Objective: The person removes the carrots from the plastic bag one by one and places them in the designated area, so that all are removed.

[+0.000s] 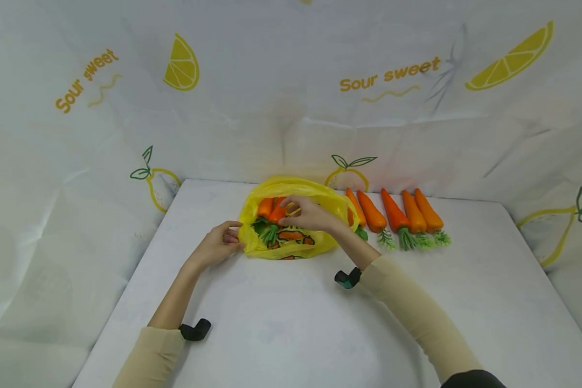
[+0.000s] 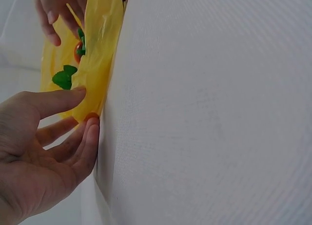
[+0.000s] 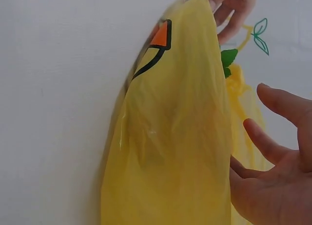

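A yellow plastic bag (image 1: pixel 315 189) lies on the white table with its mouth spread wide. Inside it rest orange carrots (image 1: pixel 264 207) with green tops, and an orange and black print shows on the plastic. At the bag's left edge my left hand (image 1: pixel 215 245) pinches the rim, thumb on one side and fingers on the other (image 2: pixel 53 142). My right hand (image 1: pixel 310 214) reaches over the bag's mouth, fingertips near the carrots. In the right wrist view its thumb and fingers (image 3: pixel 278 147) are spread apart with nothing between them.
More orange carrots (image 1: pixel 371 210) lie in a row right of the bag, green tops toward me; the nearest is partly behind the bag. A white lemon-printed sheet (image 1: pixel 271 81) hangs behind the table (image 1: pixel 271 318). Dark straps (image 1: pixel 196 330) sit at both wrists.
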### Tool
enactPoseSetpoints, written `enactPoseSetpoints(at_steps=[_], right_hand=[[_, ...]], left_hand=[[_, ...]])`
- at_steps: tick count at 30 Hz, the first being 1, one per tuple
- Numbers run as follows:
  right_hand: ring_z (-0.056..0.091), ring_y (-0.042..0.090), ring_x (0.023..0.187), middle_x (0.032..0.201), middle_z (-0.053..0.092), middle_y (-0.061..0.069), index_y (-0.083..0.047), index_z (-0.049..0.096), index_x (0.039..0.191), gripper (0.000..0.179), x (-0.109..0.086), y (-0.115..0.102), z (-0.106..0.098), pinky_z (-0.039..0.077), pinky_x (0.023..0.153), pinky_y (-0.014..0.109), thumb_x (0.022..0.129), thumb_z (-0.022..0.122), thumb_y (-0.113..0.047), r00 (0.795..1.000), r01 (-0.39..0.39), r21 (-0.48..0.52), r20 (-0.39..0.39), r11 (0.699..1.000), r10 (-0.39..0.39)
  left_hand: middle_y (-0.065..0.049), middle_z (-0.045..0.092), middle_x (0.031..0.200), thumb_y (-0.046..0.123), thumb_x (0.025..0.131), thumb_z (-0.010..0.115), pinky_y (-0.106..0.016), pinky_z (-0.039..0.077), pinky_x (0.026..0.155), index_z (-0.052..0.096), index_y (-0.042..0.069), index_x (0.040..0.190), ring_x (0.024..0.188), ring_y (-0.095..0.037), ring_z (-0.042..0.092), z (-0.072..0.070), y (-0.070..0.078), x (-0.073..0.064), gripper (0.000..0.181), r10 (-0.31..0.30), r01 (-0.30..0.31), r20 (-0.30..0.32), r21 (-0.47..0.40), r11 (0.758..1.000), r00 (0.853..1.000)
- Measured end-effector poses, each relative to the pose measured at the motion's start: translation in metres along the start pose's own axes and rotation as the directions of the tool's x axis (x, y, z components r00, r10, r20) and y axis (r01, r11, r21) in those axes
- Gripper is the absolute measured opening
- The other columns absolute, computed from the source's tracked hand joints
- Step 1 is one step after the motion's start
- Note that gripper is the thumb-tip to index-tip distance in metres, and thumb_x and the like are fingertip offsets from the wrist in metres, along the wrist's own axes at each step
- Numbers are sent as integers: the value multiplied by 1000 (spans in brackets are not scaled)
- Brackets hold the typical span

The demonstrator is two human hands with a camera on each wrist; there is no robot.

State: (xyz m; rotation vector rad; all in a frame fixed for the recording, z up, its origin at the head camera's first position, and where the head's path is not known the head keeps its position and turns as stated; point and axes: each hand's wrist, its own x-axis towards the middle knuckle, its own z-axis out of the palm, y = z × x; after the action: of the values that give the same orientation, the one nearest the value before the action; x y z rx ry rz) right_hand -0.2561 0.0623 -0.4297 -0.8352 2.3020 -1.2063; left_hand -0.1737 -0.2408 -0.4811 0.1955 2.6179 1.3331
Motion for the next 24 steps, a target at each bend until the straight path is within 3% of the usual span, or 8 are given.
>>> enactPoseSetpoints(at_steps=[7, 11, 24], right_hand=[[59, 46, 140, 155, 58, 22, 1, 57, 148, 52, 9, 0, 7, 59, 109, 51, 103, 75, -21, 999, -36, -36, -11, 999, 36], [61, 41, 137, 155, 59, 19, -1, 59, 147, 52, 18, 1, 14, 58, 110, 49, 103, 75, -22, 1000, -20, -65, -17, 998, 19], [61, 29, 117, 151, 63, 20, -5, 59, 150, 55, 25, 7, 28, 57, 105, 43, 102, 77, -27, 997, -77, -144, -30, 987, 73]], left_hand=[[-24, 68, 130, 13, 99, 77, -35, 57, 96, 53, 2, 155, 112, -30, 69, -1, 0, -1, 62, -2, 1, 4, 6, 1000, 1000], [-23, 68, 130, 12, 99, 77, -34, 57, 96, 53, 3, 155, 112, -29, 69, -3, -3, -2, 62, -18, 18, 0, 10, 1000, 1000], [-22, 68, 130, 12, 99, 78, -40, 57, 99, 54, 3, 155, 112, -30, 69, 1, -3, 2, 62, -5, 5, 16, 3, 1000, 1000]])
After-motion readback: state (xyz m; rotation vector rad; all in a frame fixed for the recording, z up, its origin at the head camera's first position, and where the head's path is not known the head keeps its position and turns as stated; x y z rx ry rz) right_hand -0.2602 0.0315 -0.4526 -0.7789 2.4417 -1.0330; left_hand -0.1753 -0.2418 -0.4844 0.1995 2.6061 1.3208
